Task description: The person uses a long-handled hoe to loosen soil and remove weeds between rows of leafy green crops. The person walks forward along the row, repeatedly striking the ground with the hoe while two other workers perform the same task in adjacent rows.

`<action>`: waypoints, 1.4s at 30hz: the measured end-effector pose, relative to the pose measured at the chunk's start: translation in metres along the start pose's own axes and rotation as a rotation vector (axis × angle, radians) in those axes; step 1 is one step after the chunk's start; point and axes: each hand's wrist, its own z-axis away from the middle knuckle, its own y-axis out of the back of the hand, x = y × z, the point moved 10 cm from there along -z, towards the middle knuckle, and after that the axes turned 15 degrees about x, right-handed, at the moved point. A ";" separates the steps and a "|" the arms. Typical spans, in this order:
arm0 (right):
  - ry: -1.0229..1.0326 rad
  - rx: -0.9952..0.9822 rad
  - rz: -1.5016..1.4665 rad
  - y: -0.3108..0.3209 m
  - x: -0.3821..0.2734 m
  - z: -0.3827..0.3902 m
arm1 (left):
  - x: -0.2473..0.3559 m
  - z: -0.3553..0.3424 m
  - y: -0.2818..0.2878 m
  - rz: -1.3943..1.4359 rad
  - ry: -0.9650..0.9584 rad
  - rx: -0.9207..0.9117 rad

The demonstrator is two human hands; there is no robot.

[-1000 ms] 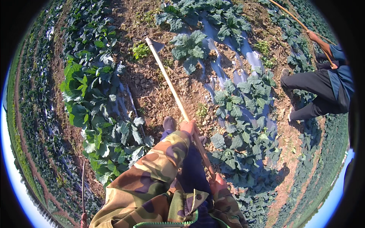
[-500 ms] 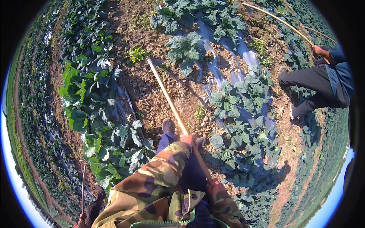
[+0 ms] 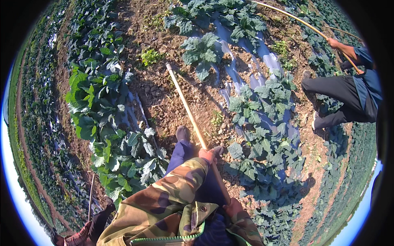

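Handle [image 3: 186,107] of pale wood runs aslant through the middle of the head view, from the bare soil [image 3: 158,96] between two crop rows down to the person's body. The left hand [image 3: 207,156], reaching forward, has its fingers curled round the shaft partway along, closed on the wood. The right hand [image 3: 233,207] is nearer the body, wrapped about the near end; its fingers are only partly visible. At the far end sits a whitish collar [image 3: 168,66], just beside a low yellow-green weed [image 3: 150,57]; what lies beyond the collar is too unclear to tell. Both arms wear a camouflage jacket [image 3: 160,201] edged with a green zip [image 3: 166,238], and below the left hand a leg in dark blue trousers [image 3: 180,155] ends in a greyish shoe [image 3: 182,133]. Leafy plants [image 3: 111,149] crowd the left side, and bluish-green plants [image 3: 266,143] grow on the right among torn strips of shiny plastic film [image 3: 234,74]. At the right edge a co-worker [image 3: 336,86] in dark trousers and a blue top grips a long, curved pole [image 3: 293,18]. At the lower left, a red plaid sleeve [image 3: 78,236] belongs to another person, near a thin stick [image 3: 91,197] standing upright.
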 end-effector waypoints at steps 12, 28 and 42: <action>0.016 0.044 0.084 0.010 0.041 0.024 | -0.028 0.037 0.002 -0.062 0.037 -0.074; -0.215 -0.199 0.224 -0.020 0.191 0.079 | -0.105 0.034 -0.037 -0.076 0.197 -0.227; 0.075 0.057 0.066 -0.010 0.021 -0.026 | 0.021 0.001 -0.008 0.134 0.001 -0.087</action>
